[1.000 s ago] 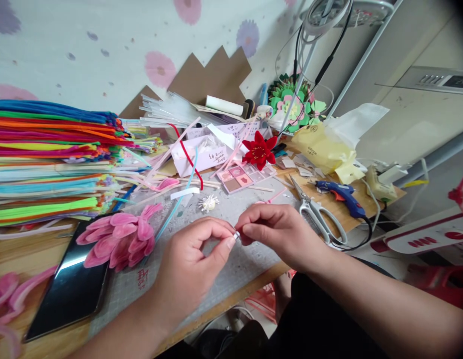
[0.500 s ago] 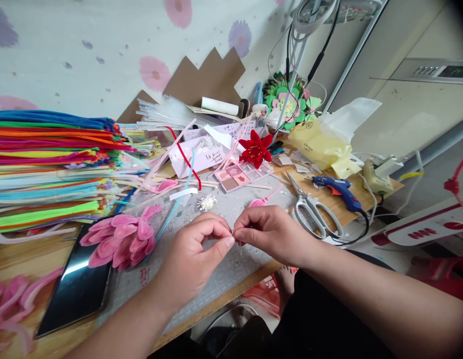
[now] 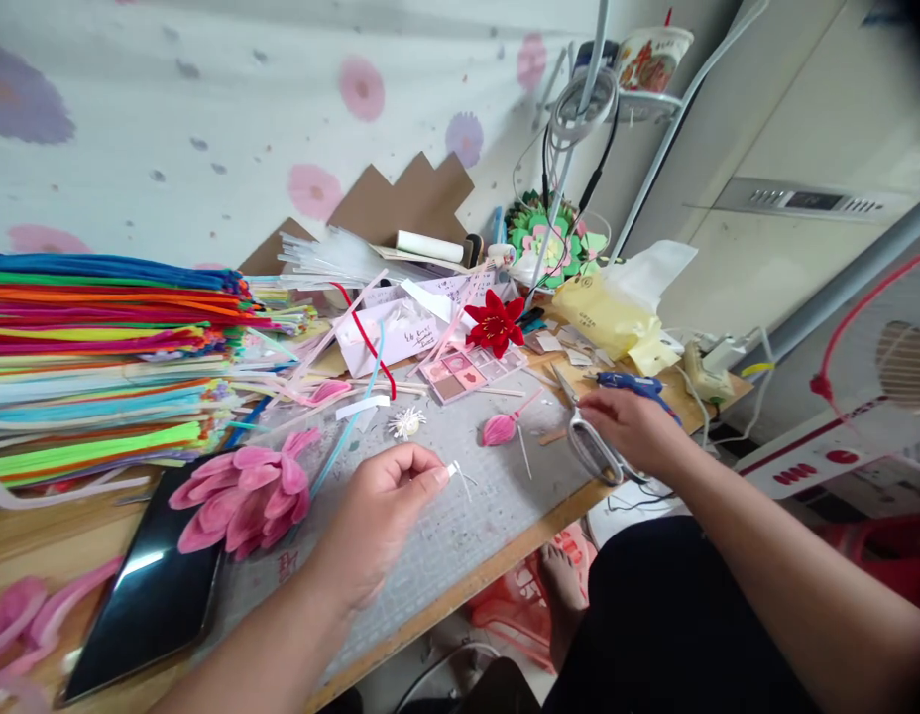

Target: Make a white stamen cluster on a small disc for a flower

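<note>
My left hand (image 3: 382, 506) hovers over the grey cutting mat (image 3: 460, 516) and pinches a small white piece (image 3: 454, 470) with thin strands between thumb and fingers. Far to the right, my right hand (image 3: 630, 428) lies on the handles of the grey scissors (image 3: 583, 436), fingers curled over them. A blue glue gun (image 3: 630, 382) sits just behind that hand. A small pink bud (image 3: 499, 428) lies on the mat between my hands.
A tall pile of coloured pipe cleaners (image 3: 95, 357) fills the left. A pink petal flower (image 3: 241, 491) and a dark phone (image 3: 152, 595) lie in front of it. A red flower (image 3: 494, 322), a pink palette (image 3: 467, 365) and a yellow bag (image 3: 609, 317) crowd the back.
My right hand let go of the small white piece and moved right onto the scissors. My left hand keeps the piece. The view swung up and right.
</note>
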A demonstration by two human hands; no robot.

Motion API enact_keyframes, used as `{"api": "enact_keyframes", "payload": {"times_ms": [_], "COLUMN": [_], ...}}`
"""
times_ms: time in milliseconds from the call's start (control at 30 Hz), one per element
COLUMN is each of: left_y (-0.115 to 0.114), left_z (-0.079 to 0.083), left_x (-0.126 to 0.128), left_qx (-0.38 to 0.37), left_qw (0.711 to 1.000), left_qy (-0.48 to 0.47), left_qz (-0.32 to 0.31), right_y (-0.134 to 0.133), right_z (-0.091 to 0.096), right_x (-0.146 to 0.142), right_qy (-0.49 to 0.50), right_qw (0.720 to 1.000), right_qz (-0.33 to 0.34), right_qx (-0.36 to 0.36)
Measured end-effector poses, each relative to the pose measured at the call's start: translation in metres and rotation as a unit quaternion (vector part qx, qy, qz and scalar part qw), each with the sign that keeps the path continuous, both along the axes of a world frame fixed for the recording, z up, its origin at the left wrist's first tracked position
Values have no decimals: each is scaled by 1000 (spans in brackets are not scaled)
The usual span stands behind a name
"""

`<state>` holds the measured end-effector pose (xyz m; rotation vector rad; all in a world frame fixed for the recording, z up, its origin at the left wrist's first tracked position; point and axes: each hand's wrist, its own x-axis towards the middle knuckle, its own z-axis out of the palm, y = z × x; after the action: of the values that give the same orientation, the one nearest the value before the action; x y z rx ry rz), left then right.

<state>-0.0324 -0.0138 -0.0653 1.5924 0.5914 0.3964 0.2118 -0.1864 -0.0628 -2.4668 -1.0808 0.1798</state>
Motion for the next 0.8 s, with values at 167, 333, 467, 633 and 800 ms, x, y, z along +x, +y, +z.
{"api": "enact_keyframes", "payload": {"times_ms": [167,333,467,633,800], "left_y": [2,11,12,8,6], "left_z": [0,-3,-7,-6,-1], "left_x": [2,6,6,5,6], "left_qx": [-17,-31,-47,-80,-137], "left_qw": [999,997,994,991,982], "left_qy": [-25,-49,-77,-87,-97], "left_qz": [28,51,56,62,87], "right_y": [-17,-19,-32,-42,-41], "right_z": [-16,-20,-9,-6,-24], "right_x": [13,20,19,-33,-105], "right_qy": [-69,-52,-29,142,401], "right_qw": [994,991,986,956,889], "right_qz": [-51,-112,-155,-79,48], "right_qx": [-72,-49,53,244,215]}}
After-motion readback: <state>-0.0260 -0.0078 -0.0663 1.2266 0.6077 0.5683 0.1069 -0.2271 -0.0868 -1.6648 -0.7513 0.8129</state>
